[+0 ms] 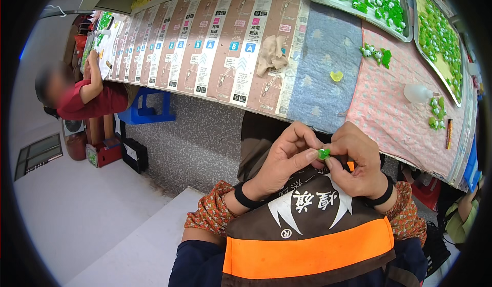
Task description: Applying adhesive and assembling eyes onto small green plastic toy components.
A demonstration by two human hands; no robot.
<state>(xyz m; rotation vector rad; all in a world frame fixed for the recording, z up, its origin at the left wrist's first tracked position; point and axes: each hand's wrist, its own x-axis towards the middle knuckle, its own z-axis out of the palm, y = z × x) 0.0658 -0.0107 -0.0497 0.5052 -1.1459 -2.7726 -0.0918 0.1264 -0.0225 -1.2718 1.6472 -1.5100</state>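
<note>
Above my lap, in front of the table edge, my left hand [294, 159] and my right hand [357, 160] meet at the fingertips. Between them they pinch a small green figure [323, 154], partly covered by my fingers. On the pink cloth [382, 100] beyond lie a few loose green and white figures [375, 55]. More green figures [437, 114] sit to the right, beside a white squeeze bottle [417, 93]. A small yellow piece [336, 76] rests on the blue cloth [323, 46].
Two trays of green figures, one silver [361, 14] and one yellowish [426, 56], stand at the back right. A crumpled beige cloth [272, 56] and a dark marker [449, 134] lie on the table. Another person [84, 95] sits far left near a blue stool [146, 107].
</note>
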